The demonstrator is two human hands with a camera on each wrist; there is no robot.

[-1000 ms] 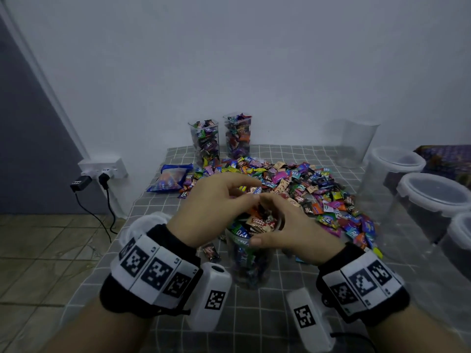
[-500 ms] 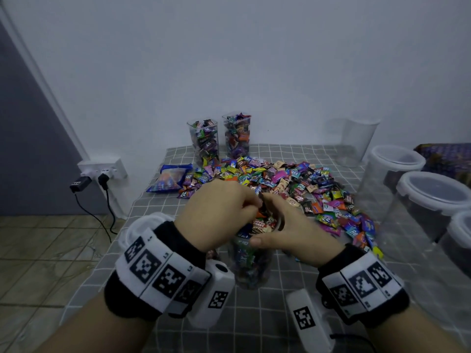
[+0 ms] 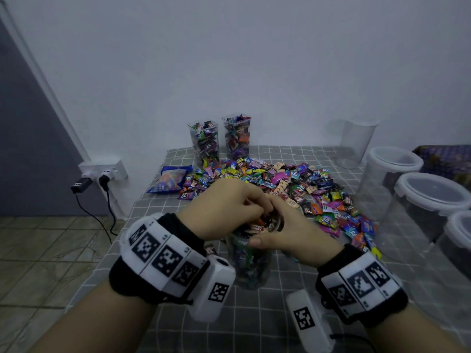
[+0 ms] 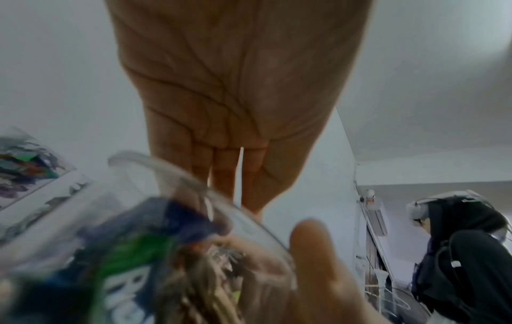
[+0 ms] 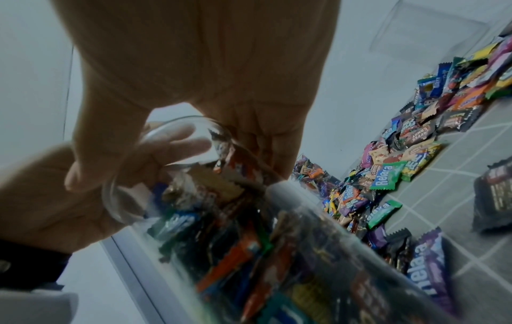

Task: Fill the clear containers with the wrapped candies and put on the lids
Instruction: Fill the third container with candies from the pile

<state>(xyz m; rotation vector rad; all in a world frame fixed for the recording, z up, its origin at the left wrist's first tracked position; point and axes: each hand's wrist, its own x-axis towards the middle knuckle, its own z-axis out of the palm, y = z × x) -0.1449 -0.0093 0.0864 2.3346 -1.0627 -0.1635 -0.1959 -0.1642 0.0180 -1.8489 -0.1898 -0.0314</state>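
At the centre of the head view, a clear round plastic container (image 3: 251, 261) stands on the grey checked tablecloth (image 3: 293, 296), nearly full of wrapped candies (image 3: 260, 225). The left hand (image 3: 226, 207) curls its fingers into the mouth, seemingly tamping candies down. The right hand (image 3: 293, 230) clasps the rim, likely steadying it. The loose colourful candy pile (image 3: 293, 182) lies just behind.

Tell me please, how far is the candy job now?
Partly done. Two square containers by the wall are full of candies, no lids visible on them. In hand: the round container is nearly full; the left hand and right hand are at its mouth with candies. Left: a big candy pile on the table, an empty container, and lids.
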